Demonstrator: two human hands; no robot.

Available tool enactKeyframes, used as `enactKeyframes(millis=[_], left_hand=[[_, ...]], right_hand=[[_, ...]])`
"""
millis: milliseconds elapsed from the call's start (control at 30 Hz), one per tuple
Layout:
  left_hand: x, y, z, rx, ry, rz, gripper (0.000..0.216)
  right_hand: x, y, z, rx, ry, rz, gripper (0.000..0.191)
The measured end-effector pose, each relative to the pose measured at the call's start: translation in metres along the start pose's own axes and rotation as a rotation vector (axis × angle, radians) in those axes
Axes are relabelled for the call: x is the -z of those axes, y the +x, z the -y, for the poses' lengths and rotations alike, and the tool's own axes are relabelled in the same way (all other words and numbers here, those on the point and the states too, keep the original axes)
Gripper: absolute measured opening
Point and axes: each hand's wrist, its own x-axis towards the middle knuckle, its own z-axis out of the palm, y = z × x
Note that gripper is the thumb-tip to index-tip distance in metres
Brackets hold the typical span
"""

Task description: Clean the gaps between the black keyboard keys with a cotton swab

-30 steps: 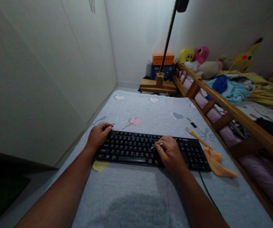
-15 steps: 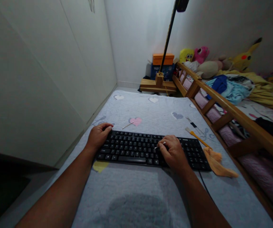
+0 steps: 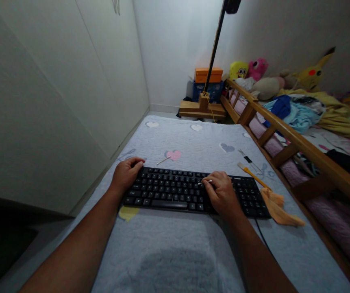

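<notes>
A black keyboard [image 3: 175, 189] lies across a pale blue blanket [image 3: 193, 138] printed with hearts. My left hand [image 3: 126, 174] grips the keyboard's left end, fingers curled over its top corner. My right hand [image 3: 222, 193] rests on the keys right of centre, pinching a thin white cotton swab [image 3: 204, 182] whose tip points left onto the upper key rows.
Another cotton swab [image 3: 163, 161] lies beyond the keyboard. A yellow-handled brush [image 3: 252, 176], a small black tool [image 3: 248, 159] and an orange cloth [image 3: 280, 209] lie at the right. A wooden bed rail [image 3: 287, 136] borders the right; a white wall [image 3: 55, 101] the left. A yellow note [image 3: 128, 212] sits under the keyboard.
My right hand has slid a little up and to the right along the keys with the cotton swab. The left hand has stayed on the keyboard's corner.
</notes>
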Motion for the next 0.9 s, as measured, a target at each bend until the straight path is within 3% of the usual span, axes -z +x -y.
enactKeyframes(millis=[400, 900], left_hand=[[-0.0001, 0.0, -0.0019, 0.007, -0.015, -0.003, 0.035], [0.0002, 0.0001, -0.0002, -0.008, 0.001, -0.002, 0.034]], right_hand=[[0.0039, -0.0001, 0.0045, -0.023, 0.034, 0.039, 0.022], [-0.0014, -0.0004, 0.0, -0.003, -0.006, -0.007, 0.018]])
